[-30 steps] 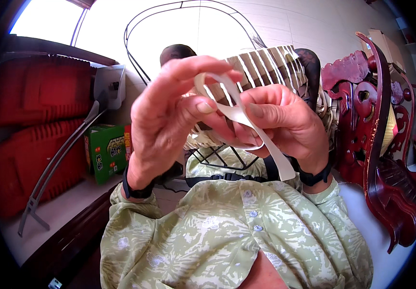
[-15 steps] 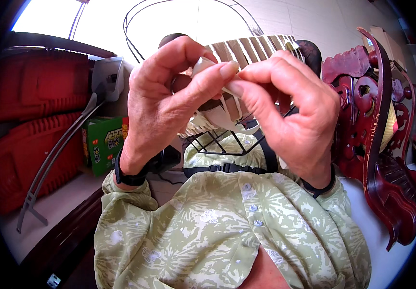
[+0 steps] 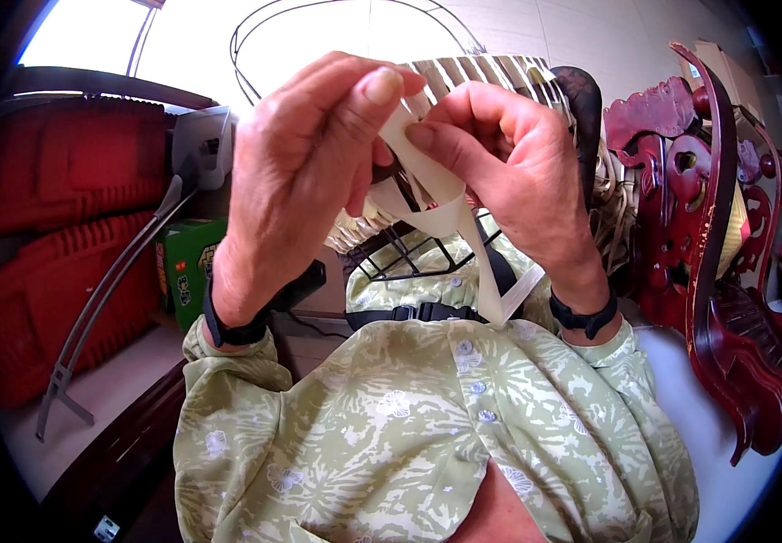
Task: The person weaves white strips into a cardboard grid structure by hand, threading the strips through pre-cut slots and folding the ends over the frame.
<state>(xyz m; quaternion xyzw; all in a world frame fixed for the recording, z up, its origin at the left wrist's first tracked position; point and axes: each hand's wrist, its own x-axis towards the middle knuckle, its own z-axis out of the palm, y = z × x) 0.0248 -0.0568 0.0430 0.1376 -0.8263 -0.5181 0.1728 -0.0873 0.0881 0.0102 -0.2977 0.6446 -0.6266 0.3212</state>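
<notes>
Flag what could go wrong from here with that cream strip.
Twisting: the cream strip loops and folds below the hands, so a kink or crease could set in.

Snagging: its loose lower length hangs near the black wire frame and the strap buckle, and might catch on either.

Slipping: the fingers of the right hand pinch it, but the thumb of the left hand looks raised, so that side may let go.
</notes>
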